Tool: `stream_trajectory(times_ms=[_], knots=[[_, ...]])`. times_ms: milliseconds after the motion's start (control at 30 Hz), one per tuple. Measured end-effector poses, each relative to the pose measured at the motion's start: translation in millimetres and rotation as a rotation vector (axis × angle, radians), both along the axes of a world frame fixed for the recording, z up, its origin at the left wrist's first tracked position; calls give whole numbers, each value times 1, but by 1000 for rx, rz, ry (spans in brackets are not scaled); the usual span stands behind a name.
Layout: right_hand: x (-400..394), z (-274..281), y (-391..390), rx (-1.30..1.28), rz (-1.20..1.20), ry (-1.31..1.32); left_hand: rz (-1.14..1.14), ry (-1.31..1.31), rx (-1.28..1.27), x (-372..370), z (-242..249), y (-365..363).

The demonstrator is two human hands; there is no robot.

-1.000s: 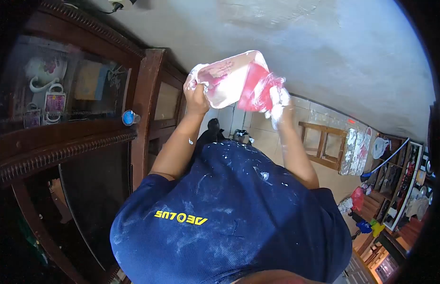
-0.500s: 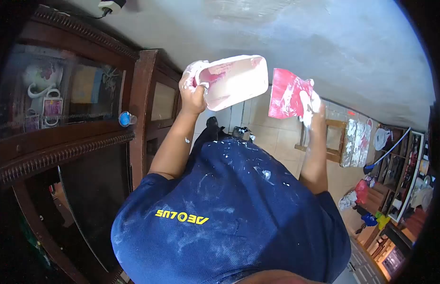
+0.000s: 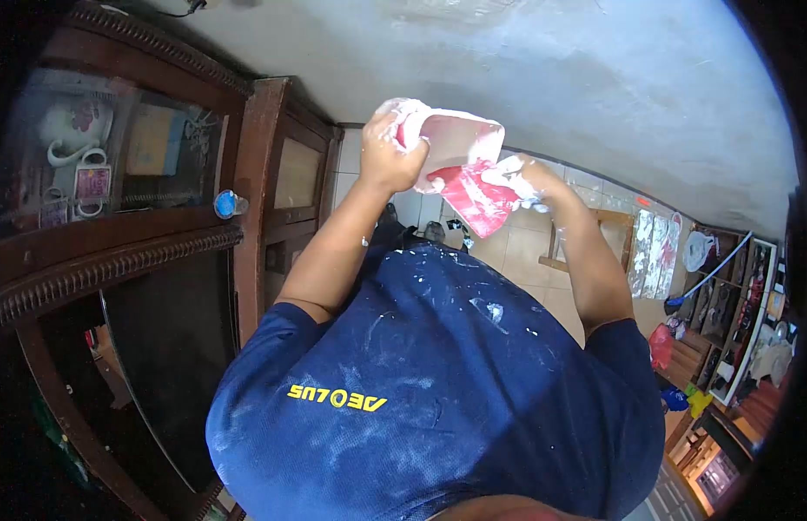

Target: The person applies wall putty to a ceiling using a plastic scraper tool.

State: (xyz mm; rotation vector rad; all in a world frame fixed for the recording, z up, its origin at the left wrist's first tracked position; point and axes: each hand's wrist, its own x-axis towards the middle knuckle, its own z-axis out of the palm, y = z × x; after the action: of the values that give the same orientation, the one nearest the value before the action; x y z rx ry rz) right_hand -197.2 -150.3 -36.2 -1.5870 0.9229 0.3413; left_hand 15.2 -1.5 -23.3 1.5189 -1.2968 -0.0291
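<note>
My left hand (image 3: pixel 391 154) is closed around the end of a whitish-pink plastic tub (image 3: pixel 473 130), its fingers smeared with white paste. The tub is tilted, with its open side towards me. My right hand (image 3: pixel 535 181), also coated in white paste, grips a flat red plastic spreader (image 3: pixel 480 201) streaked with white. One edge of the spreader lies at the tub's lower rim; whether it presses on the rim cannot be made out. Both hands are held in front of my paste-spotted navy shirt (image 3: pixel 421 347).
A grey plastered wall (image 3: pixel 577 69) rises ahead. To the left stands a dark wooden glass cabinet (image 3: pixel 260 191), with a blue-lidded cup (image 3: pixel 228 205) on its ledge. At the right are a paste-smeared wooden bench (image 3: pixel 651 256) and a cluttered shelf (image 3: pixel 734 313).
My right hand has swung the spreader left and down to the tub's rim. The tub has shifted slightly right and turned in my left hand.
</note>
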Motion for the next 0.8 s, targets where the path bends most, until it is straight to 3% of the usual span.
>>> stream_trajectory(times_ms=[133,167,200,267,333,400,533,567,667,733,800], knots=[[7,9,19,264,-114,-5,108,54,49,-5,-7,-1],[7,7,27,395,-251,-148,175,100,79,-2,-12,-1],[6,2,33,524,-382,-294,217,-139,55,13,-33,3],[3,-21,25,602,-392,-303,186,438,-14,22,-32,11],[4,-6,22,660,-428,-435,133,506,-12,37,-47,21],[10,28,19,585,-509,-523,61,960,-148,44,-56,20],[9,85,0,535,-481,-779,-31,1162,-210,47,-41,15],[16,100,5,438,-628,-792,-68,1261,-247,46,-35,13],[16,128,4,501,-610,-825,-133,1327,-264,50,-25,3],[18,129,12,356,-651,-618,-142,1315,-299,47,-8,-4],[19,121,22,394,-597,-612,-180,1300,-285,46,4,-1]])
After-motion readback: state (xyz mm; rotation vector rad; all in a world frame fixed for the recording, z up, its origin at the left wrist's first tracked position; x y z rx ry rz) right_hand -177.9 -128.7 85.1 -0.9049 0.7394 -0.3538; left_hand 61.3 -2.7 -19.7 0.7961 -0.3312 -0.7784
